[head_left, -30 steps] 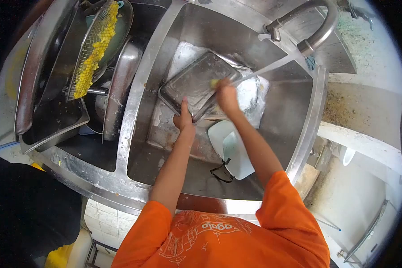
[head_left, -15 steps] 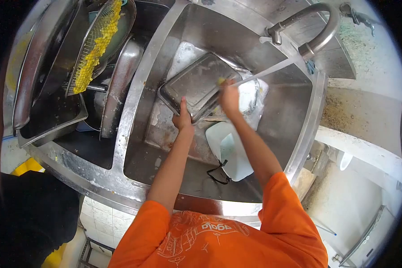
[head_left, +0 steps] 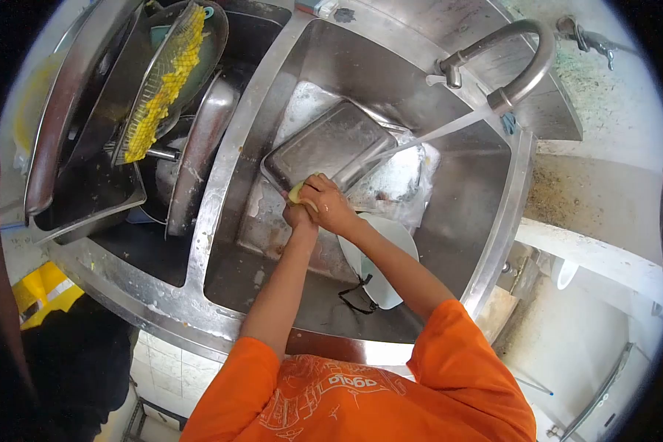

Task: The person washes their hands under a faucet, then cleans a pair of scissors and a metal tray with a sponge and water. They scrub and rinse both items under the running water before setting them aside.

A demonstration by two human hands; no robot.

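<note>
The rectangular grey metal pan (head_left: 331,144) lies at a slant in the right-hand basin of the steel sink (head_left: 460,191), over a larger metal tray (head_left: 405,177) streaked with white suds. Our right hand (head_left: 331,210) has just moved from the pan's right side to its near corner, fingers closed on a yellow-green sponge (head_left: 295,194). That brings the sponge right beside our left hand (head_left: 297,216), so both hands meet at one corner, and the pan's right side is now uncovered. Our left hand is at that same corner, partly hidden under the right; we cannot tell whether its fingers grip the pan.

The stream of water (head_left: 449,131) slants from the curved metal faucet (head_left: 544,59) onto the pan's right side, apart from our hands. Nearer to us, partly behind our right forearm, sits a white plastic container (head_left: 398,239), with a thin black cord (head_left: 355,298) beside it.

Farther out, the left-hand basin holds a reddish-brown metal pan (head_left: 202,144) standing tilted and a wire mesh strainer (head_left: 158,96) with bright yellow material on it. Below that basin, dark fabric (head_left: 77,361) shows near a yellow object (head_left: 48,287) we cannot identify.
</note>
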